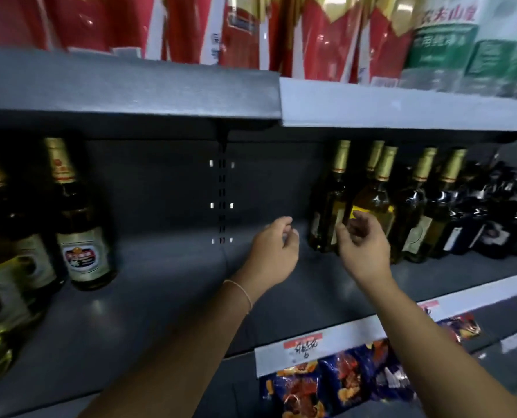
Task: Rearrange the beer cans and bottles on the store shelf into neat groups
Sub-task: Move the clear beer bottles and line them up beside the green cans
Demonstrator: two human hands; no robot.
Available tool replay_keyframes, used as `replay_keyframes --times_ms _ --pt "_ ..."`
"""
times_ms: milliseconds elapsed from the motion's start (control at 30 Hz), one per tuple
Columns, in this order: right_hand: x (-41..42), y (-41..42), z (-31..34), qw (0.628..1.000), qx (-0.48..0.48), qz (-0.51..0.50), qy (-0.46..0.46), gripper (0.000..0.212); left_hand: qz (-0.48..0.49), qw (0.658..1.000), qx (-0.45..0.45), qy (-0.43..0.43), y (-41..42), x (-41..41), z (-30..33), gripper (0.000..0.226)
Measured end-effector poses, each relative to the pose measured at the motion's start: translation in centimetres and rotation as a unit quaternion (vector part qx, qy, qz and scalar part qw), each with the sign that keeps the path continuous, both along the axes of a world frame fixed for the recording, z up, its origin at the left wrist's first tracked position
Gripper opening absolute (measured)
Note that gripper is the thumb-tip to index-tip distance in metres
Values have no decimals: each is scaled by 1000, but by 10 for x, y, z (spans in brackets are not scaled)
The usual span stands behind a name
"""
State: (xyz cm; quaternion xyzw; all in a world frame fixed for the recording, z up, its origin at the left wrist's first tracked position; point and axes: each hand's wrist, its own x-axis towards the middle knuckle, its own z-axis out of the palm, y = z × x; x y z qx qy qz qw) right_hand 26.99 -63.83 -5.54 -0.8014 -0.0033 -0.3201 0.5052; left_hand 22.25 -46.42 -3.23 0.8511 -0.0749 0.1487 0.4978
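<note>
Nearest my lens are the two bare forearms, reaching up and forward over the front lip of the grey shelf. A thin bracelet circles the left wrist. The left hand hovers over the bare middle of the shelf, fingers loosely curled, holding nothing that I can see. The right hand is raised just in front of a gold-capped bottle with a yellow sticker; its fingers are relaxed and slightly bent, close to the glass, but I cannot tell whether they touch it. That bottle stands upright at the left end of a row of gold-capped bottles on the right half of the shelf, with darker bottles beyond them further right. Well apart, at the left end of the shelf, stand beer bottles with pale labels, upright, the view blurred there. Above, the upper shelf carries red packages and a green and white pack. Below the shelf edge I see a white price strip with handwriting, and blue snack bags hanging under it.
</note>
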Motion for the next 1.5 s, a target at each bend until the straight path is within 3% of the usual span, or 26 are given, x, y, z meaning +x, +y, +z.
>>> replay_keyframes --times_ms 133,467,800,1000,1167,1500 --pt "23 -45 -9 998 -19 -54 18 59 -39 999 19 10 -34 22 -3 42" --pt "64 -76 -23 995 3 -28 91 87 -65 996 63 25 -84 57 -16 51" --pt "86 -72 -31 995 -23 -54 83 99 -40 996 63 39 -88 72 -26 53" --pt "89 -75 -35 997 -5 -51 66 92 -41 997 60 36 -85 74 -36 53" --pt "80 -75 -39 998 17 -5 53 84 -31 998 55 24 -78 71 -41 50" --pt "33 -45 -36 977 42 201 66 79 -17 999 -17 -24 -53 55 -31 46"
